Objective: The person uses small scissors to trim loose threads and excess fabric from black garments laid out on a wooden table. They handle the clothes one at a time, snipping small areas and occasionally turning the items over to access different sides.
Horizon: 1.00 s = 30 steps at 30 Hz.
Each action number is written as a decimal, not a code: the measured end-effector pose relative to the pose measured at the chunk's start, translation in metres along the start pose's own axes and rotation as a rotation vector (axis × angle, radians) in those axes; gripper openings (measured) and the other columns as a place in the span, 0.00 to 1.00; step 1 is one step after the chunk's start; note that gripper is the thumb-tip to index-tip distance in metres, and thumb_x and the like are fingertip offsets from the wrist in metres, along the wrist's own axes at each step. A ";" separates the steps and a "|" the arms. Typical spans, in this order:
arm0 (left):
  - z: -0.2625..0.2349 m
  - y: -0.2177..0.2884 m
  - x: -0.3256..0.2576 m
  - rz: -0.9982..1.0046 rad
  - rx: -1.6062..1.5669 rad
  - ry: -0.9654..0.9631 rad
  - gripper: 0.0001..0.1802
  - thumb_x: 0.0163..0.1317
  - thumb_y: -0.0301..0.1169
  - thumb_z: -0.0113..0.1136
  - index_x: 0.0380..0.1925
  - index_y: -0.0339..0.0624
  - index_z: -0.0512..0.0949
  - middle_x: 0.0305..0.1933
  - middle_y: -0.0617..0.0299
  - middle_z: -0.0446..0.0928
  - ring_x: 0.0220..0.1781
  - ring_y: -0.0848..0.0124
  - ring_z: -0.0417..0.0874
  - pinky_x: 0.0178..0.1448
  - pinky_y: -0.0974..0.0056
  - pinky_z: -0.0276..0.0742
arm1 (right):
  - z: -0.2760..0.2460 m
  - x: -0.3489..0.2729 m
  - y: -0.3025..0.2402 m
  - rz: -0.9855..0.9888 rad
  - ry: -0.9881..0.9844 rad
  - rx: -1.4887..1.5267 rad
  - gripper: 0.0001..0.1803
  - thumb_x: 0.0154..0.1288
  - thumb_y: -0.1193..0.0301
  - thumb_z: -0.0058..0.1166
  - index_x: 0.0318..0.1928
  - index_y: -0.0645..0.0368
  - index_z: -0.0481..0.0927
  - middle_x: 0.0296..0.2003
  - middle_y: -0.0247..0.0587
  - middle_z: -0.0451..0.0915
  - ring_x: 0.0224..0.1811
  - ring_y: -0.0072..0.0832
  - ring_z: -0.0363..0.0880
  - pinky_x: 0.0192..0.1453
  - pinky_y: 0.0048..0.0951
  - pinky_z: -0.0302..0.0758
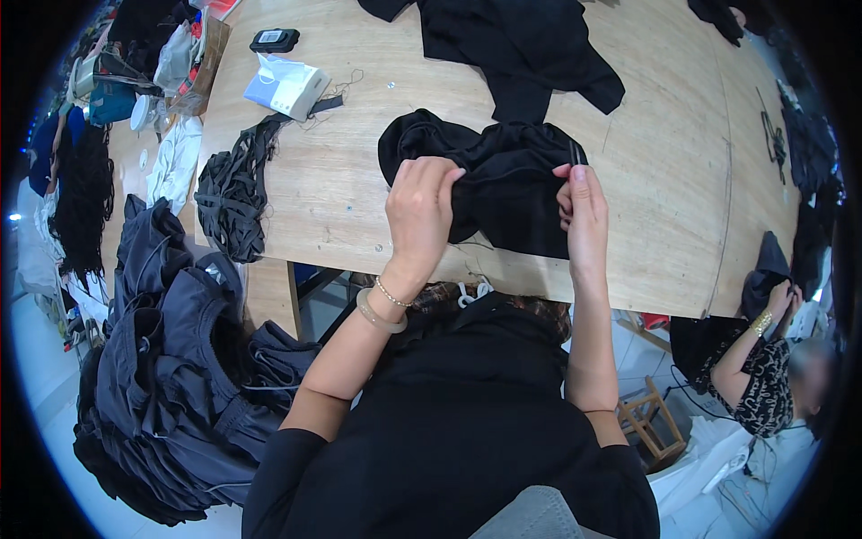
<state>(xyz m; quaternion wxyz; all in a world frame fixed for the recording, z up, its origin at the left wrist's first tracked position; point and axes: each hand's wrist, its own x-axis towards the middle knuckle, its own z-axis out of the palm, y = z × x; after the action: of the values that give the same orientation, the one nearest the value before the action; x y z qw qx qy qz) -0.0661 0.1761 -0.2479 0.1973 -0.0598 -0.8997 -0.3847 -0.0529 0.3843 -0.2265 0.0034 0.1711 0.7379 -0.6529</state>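
A black garment lies bunched on the wooden table in front of me, near its front edge. My left hand is closed at its left part, thumb and fingers pinching the cloth. At its right side, my right hand is closed around a slim dark tool with what look like two thin prongs pointing away from me. Most of that tool is hidden in the fingers, and its exact kind cannot be made out.
More black garments lie at the table's far side. Left are a tissue pack, a black device and a heap of dark strips. Dark grey garments pile beside me. A person works at right, near a wooden stool.
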 end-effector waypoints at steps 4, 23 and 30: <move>-0.002 -0.009 -0.001 -0.107 -0.084 -0.032 0.05 0.69 0.25 0.60 0.33 0.37 0.76 0.30 0.53 0.78 0.34 0.53 0.79 0.39 0.52 0.74 | 0.013 -0.009 -0.007 0.056 -0.114 0.087 0.14 0.81 0.60 0.50 0.43 0.58 0.79 0.24 0.21 0.64 0.26 0.10 0.59 0.29 0.18 0.55; -0.005 -0.005 -0.001 -0.061 -0.101 -0.041 0.05 0.69 0.24 0.59 0.37 0.34 0.73 0.40 0.52 0.72 0.38 0.49 0.79 0.39 0.51 0.75 | 0.067 -0.027 -0.022 -0.322 -0.204 -0.823 0.16 0.63 0.58 0.66 0.34 0.55 0.77 0.23 0.43 0.83 0.26 0.46 0.84 0.29 0.43 0.75; -0.004 -0.009 -0.003 -0.058 -0.092 -0.030 0.05 0.69 0.24 0.59 0.37 0.34 0.73 0.41 0.53 0.72 0.38 0.50 0.79 0.38 0.51 0.75 | 0.063 -0.028 -0.028 -0.293 -0.244 -0.841 0.15 0.62 0.58 0.66 0.35 0.55 0.79 0.24 0.43 0.84 0.27 0.45 0.85 0.29 0.43 0.76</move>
<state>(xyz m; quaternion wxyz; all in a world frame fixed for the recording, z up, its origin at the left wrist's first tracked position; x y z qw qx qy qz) -0.0644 0.1671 -0.2520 0.1694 -0.0485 -0.8853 -0.4303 -0.0474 0.3140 -0.2020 0.0671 -0.0295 0.9493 -0.3058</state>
